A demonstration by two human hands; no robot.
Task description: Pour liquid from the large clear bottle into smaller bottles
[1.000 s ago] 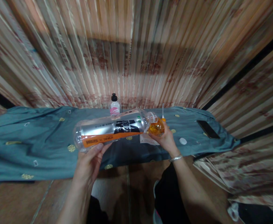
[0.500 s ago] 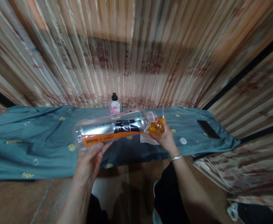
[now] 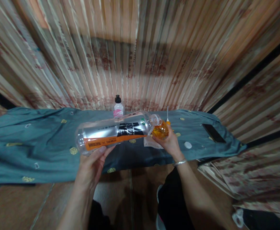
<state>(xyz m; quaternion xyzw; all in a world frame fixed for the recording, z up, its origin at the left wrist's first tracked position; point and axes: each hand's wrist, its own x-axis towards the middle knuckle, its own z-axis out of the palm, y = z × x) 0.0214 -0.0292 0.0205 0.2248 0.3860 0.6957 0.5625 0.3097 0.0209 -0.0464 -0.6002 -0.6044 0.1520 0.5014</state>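
My left hand [image 3: 93, 163] is wrapped round the lower side of a large clear bottle [image 3: 116, 130] with a silver and orange label. The bottle lies almost level, its neck pointing right and slightly up. My right hand [image 3: 170, 142] grips a small clear container [image 3: 160, 130] with amber liquid in it. The bottle's neck meets the mouth of this container; whether the rims touch I cannot tell. Behind the big bottle stands a small bottle [image 3: 118, 108] with a black cap and a pink label. Just beyond my right hand, a thin white nozzle with an orange base [image 3: 168, 119] sticks up.
A green patterned cloth [image 3: 51, 137] covers the long surface. On its right lie a black phone [image 3: 213, 133] and a white round disc [image 3: 187, 145]. Pale paper [image 3: 151, 142] lies under the container. A striped curtain [image 3: 130, 64] hangs behind.
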